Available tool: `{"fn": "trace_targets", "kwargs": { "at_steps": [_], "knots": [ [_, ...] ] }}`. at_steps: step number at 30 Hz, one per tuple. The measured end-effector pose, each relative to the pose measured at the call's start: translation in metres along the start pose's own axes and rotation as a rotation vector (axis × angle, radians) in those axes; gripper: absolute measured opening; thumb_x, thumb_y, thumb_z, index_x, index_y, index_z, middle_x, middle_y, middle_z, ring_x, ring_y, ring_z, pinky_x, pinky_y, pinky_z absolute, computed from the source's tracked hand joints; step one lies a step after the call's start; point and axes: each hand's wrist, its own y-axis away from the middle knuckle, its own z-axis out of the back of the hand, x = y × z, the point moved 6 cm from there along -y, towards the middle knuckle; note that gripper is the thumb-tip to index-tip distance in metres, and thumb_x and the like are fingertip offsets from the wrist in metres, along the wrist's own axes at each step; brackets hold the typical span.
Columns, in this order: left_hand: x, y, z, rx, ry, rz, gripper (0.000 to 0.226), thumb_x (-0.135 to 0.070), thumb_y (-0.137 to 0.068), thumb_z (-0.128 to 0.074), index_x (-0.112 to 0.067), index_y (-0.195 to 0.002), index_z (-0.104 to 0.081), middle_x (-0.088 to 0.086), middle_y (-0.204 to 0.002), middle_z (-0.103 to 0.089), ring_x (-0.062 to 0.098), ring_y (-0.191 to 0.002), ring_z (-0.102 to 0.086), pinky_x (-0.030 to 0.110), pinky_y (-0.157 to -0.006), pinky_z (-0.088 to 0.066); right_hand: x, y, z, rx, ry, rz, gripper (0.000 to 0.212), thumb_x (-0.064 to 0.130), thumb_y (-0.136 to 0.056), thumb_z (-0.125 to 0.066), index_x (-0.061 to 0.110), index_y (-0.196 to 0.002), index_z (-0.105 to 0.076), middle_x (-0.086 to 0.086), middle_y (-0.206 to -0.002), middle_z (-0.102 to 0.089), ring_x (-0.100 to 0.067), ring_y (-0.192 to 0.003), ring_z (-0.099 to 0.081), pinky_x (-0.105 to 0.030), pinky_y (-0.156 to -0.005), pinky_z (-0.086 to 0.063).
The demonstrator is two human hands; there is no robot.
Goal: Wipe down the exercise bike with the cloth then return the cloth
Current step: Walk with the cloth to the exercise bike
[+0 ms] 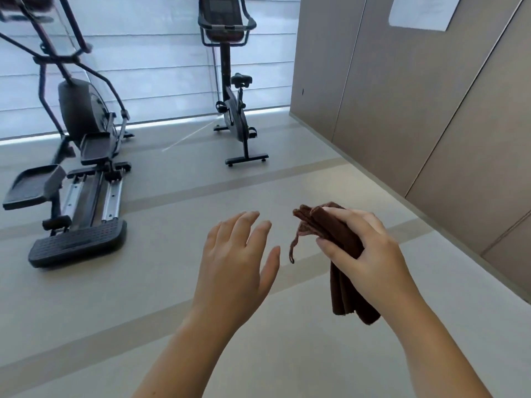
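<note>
A black exercise bike [234, 110] stands upright at the far side of the room, in front of the window blinds, with its console and handlebars at the top of the view. My right hand [365, 251] grips a folded dark brown cloth [342, 294], whose lower end hangs below my palm while a loose thread dangles at its left. My left hand [238, 262] hovers beside the cloth with fingers straight and spread, holding nothing. Both hands are well short of the bike, over bare floor.
A black elliptical trainer [80, 156] with large foot pedals fills the left side. Beige wall panels [416, 96] run along the right, with a white sheet [422, 10] hung on them. Grey floor with darker stripes lies between me and the bike.
</note>
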Motion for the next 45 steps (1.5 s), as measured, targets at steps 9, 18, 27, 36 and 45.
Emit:
{"fn": "trace_targets", "kwargs": {
  "at_steps": [9, 18, 27, 36, 45],
  "knots": [
    [0.021, -0.179, -0.120, -0.006, -0.025, -0.085, 0.040, -0.033, -0.085, -0.042, -0.006, -0.106, -0.062, 0.015, -0.111, -0.063, 0.033, -0.101, -0.058, 0.044, -0.088, -0.045, -0.092, -0.185, 0.007, -0.120, -0.008, 0.024, 0.038, 0.034, -0.080, -0.064, 0.044, -0.115, -0.055, 0.010, -0.115, -0.049, 0.015, -0.099, -0.043, 0.008, -0.076, -0.027],
    [0.054, -0.349, -0.210, 0.018, -0.062, -0.054, 0.041, -0.034, -0.085, -0.040, -0.007, -0.106, -0.062, 0.013, -0.111, -0.063, 0.032, -0.103, -0.058, 0.043, -0.090, -0.045, -0.163, -0.371, 0.014, -0.123, 0.003, 0.017, 0.039, 0.032, -0.080, -0.065, 0.040, -0.117, -0.055, 0.007, -0.120, -0.050, -0.002, -0.100, -0.046, 0.008, -0.077, -0.027],
    [0.147, -0.476, -0.296, -0.014, -0.029, 0.015, 0.041, -0.034, -0.085, -0.040, -0.006, -0.109, -0.061, 0.014, -0.111, -0.063, 0.032, -0.103, -0.058, 0.044, -0.090, -0.044, -0.212, -0.536, -0.055, -0.057, -0.019, 0.019, 0.040, 0.035, -0.079, -0.064, 0.046, -0.116, -0.054, 0.010, -0.120, -0.049, 0.001, -0.103, -0.045, 0.007, -0.080, -0.027],
    [0.295, -0.642, -0.358, -0.092, -0.002, 0.053, 0.042, -0.032, -0.085, -0.041, -0.004, -0.109, -0.061, 0.015, -0.112, -0.062, 0.033, -0.106, -0.056, 0.045, -0.092, -0.042, -0.215, -0.759, -0.141, -0.060, 0.004, 0.078, 0.039, 0.030, -0.080, -0.066, 0.041, -0.115, -0.056, 0.006, -0.119, -0.052, 0.002, -0.100, -0.046, 0.006, -0.078, -0.028],
    [0.362, -0.767, -0.435, -0.054, 0.019, 0.033, 0.037, -0.030, -0.085, -0.047, -0.005, -0.108, -0.062, 0.013, -0.111, -0.063, 0.032, -0.105, -0.057, 0.044, -0.092, -0.042, -0.261, -0.905, -0.184, -0.075, -0.016, 0.042, 0.040, 0.030, -0.080, -0.065, 0.036, -0.118, -0.057, 0.006, -0.119, -0.052, 0.003, -0.103, -0.049, 0.007, -0.077, -0.028]
  ]
}}
